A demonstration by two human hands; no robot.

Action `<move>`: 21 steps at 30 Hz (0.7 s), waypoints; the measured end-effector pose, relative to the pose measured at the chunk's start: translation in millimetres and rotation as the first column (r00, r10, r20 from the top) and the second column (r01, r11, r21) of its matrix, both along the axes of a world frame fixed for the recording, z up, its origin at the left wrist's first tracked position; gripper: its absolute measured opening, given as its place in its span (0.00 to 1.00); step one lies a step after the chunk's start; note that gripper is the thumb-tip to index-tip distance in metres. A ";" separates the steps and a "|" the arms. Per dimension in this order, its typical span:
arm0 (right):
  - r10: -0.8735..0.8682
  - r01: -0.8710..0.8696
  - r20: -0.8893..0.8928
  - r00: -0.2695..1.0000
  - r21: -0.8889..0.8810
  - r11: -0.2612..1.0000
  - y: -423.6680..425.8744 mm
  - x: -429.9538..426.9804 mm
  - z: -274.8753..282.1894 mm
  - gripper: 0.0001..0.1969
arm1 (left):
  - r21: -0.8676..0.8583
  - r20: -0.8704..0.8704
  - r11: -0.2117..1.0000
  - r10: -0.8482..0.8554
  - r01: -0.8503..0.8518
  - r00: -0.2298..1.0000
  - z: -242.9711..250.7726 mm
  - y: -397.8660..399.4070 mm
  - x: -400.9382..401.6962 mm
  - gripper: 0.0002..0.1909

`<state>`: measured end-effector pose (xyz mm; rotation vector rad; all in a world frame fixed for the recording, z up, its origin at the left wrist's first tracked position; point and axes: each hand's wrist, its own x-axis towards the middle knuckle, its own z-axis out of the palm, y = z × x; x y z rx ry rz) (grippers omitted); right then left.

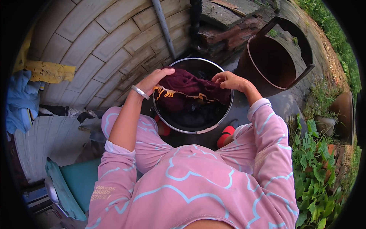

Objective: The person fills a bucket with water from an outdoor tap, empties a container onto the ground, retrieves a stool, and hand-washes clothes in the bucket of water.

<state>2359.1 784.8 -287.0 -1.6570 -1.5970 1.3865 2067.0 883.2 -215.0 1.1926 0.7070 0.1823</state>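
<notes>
A wet maroon cloth (191, 83) with a yellow fringed edge is stretched between my hands over a round metal-rimmed basin (197, 132) of dark water. My left hand (155, 80), with a silver bangle at the wrist, grips the cloth's left end, thumb on top. At the cloth's right end, near the basin's rim, my right hand (228, 80) pinches it between thumb and fingers. The lower part of the cloth hangs down into the basin.
A large dark bucket (271, 63) with a raised handle stands right of the basin. A tiled wall (111, 43) with a pipe (164, 28) rises at the left. Bricks and a slab (226, 14) lie behind. Blue cloth (23, 100) hangs far left; leafy plants (311, 171) grow at the right.
</notes>
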 end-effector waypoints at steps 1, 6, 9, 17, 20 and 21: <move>0.081 -0.084 0.143 0.986 0.017 0.996 -1.0 -3.9 -17.1 0.23 | 0.092 -0.206 0.980 -0.152 0.174 0.967 -7.3 -1.4 6.3 0.24; 0.015 -0.111 0.613 0.790 0.119 0.987 3.7 -53.0 -63.3 0.49 | 0.615 -0.767 0.513 0.216 0.598 0.604 -101.3 -19.6 22.9 0.31; 0.048 -0.110 0.741 0.670 0.035 0.993 -7.8 -83.8 -77.6 0.53 | 0.650 -0.753 0.520 0.349 0.554 0.557 -125.5 -39.4 35.8 0.37; -0.030 -0.068 0.751 0.660 0.099 0.993 12.3 -102.2 -105.6 0.30 | 0.381 -0.883 0.701 0.085 0.602 0.461 -184.8 -25.7 66.8 0.20; 0.174 -0.063 0.670 0.721 -0.186 0.980 35.9 -95.3 -137.3 0.24 | 0.636 -0.729 0.672 0.360 0.379 0.582 -230.0 -19.7 67.6 0.14; 0.343 -0.103 0.559 0.755 -0.416 0.904 41.2 -90.4 -146.1 0.24 | 0.552 -0.790 0.725 0.295 0.413 0.537 -237.3 -14.5 69.7 0.15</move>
